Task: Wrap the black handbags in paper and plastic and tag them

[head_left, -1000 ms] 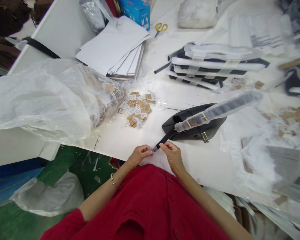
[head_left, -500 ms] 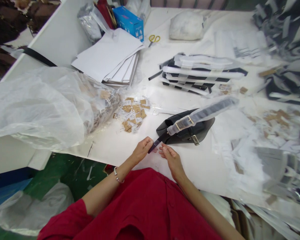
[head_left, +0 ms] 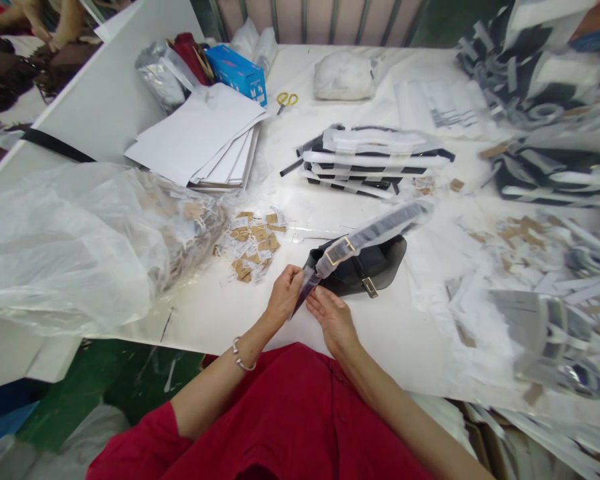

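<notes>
A black handbag [head_left: 387, 263] lies on the white table in front of me, its gold clasp facing my side. Its shoulder strap [head_left: 380, 230], sheathed in translucent film around a gold buckle, stretches across the bag. My left hand [head_left: 284, 295] pinches the dark, film-covered strap end [head_left: 307, 285] close to the table's front edge. From the other side, my right hand [head_left: 334, 320] has its thumb and fingers against that same strap end. The fingertips partly hide the strap there.
Tan tags [head_left: 255, 243] are heaped left of the bag, beside a large plastic bag [head_left: 70, 247]. Behind are stacked white sheets [head_left: 200, 140], yellow-handled scissors [head_left: 286, 100] and wrapped black straps or bags [head_left: 375, 160]. Film and paper scraps [head_left: 470, 300] cover the right. Another person's hands [head_left: 53, 30] show at upper left.
My right hand has come in to the strap end, closing the gap between it and my left hand. The view has tilted up and shifted slightly right.
</notes>
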Demonstrator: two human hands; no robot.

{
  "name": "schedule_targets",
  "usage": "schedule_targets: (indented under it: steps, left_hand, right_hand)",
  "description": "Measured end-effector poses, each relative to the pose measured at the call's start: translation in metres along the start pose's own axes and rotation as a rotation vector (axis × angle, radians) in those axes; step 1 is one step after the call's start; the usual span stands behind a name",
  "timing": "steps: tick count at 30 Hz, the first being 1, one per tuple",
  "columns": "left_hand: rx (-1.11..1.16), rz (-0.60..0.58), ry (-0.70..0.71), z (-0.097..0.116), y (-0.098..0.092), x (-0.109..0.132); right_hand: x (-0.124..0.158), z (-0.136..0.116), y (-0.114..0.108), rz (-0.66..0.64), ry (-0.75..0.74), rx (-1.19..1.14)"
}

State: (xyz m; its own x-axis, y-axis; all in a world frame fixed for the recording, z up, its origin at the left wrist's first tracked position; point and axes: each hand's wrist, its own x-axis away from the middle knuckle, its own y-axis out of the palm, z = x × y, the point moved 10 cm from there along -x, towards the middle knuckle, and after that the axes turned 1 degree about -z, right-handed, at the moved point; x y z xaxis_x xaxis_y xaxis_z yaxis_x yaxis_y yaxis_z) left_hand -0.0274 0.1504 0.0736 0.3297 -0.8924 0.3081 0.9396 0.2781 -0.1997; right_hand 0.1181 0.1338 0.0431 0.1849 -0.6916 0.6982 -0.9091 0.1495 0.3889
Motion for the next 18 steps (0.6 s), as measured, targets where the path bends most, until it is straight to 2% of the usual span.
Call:
schedule_targets:
  steps: [3,6,12,14,18]
  left_hand:
    - [0.067,-0.057,-0.045,-0.01,0.001,-0.001]
    - [0.063,-0.106,-0.086,-0.012,0.003,-0.006]
    - [0.167,-0.243,-0.04,0.009,0.019,-0.012]
    - [0.154,-0.238,-0.043,0.007,0.019,-0.01]
    - [0.114,-0.134,-0.06,-0.004,0.008,-0.005]
  right_hand:
    - [-0.004,0.0,0.005,0.027,-0.004,-0.049]
    - [-0.003,-0.002,0.006,0.043,-0.02,-0.004]
    - [0.005,-0.005,0.004,0.082,-0.054,0.051]
    - [0.006,-0.006,0.001,0.12,-0.055,0.024]
    - [0.004,-0.007,-0.002,0.179,-0.006,-0.024]
